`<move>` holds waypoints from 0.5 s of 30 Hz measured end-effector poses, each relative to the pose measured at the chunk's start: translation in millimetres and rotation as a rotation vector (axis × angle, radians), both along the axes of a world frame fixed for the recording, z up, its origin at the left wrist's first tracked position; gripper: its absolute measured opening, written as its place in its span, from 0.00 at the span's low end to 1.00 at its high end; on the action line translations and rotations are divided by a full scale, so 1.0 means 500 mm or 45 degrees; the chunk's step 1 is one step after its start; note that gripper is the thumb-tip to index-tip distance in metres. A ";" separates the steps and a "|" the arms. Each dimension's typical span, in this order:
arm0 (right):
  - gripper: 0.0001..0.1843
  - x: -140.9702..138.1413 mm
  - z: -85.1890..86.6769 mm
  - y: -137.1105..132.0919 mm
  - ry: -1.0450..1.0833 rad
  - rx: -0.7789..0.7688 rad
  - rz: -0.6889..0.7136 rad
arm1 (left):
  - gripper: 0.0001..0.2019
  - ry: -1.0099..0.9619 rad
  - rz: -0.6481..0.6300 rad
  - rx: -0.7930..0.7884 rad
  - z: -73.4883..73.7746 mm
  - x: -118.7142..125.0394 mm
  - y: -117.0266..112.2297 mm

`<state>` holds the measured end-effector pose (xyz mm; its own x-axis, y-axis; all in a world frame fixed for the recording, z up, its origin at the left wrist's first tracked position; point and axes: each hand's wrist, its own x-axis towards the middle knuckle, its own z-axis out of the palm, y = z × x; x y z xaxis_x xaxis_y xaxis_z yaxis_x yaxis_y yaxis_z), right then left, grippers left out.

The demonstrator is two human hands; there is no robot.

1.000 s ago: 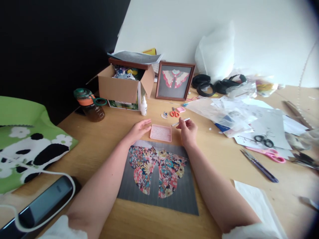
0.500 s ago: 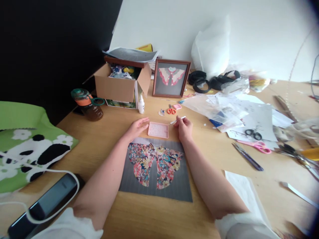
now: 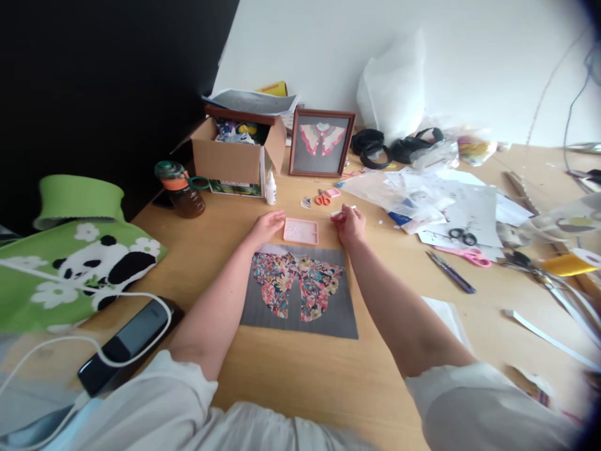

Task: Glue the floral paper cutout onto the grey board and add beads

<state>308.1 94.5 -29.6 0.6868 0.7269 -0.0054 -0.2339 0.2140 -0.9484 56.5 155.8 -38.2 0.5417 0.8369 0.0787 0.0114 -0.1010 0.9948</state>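
My left hand lies with its fingers stretched out beside the left edge of a shallow pink tray. Tiny pale beads are scattered in the tray, mostly on its left side. To the right of the tray, my right hand pinches a thin white stick-like tool; the fingers hide part of it. Nearer to me, a floral fabric collar lies flat on a dark grey sheet, between my forearms.
Beyond the tray stand a white dropper bottle, orange-handled scissors and a framed collar. A drink bottle and an open cardboard box are at left. Pink scissors and a utility knife lie right.
My view has shifted, so more of my sleeves and lap shows. The white tool is tilted differently in my right hand. My left hand stays by the tray.
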 end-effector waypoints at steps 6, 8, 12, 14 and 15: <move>0.20 0.009 0.004 0.006 0.019 -0.062 0.046 | 0.22 0.002 0.075 0.033 -0.007 0.005 -0.004; 0.19 0.007 0.001 0.005 0.006 -0.069 0.031 | 0.22 -0.002 0.095 0.049 -0.008 0.004 -0.006; 0.16 0.004 -0.007 -0.001 -0.035 -0.079 -0.018 | 0.20 -0.005 0.102 0.081 -0.009 0.002 -0.007; 0.16 0.003 -0.011 -0.004 -0.053 -0.075 -0.036 | 0.20 0.002 0.100 0.092 -0.010 0.002 -0.007; 0.16 0.003 -0.011 -0.005 -0.059 -0.070 -0.042 | 0.20 0.007 0.099 0.098 -0.011 0.002 -0.007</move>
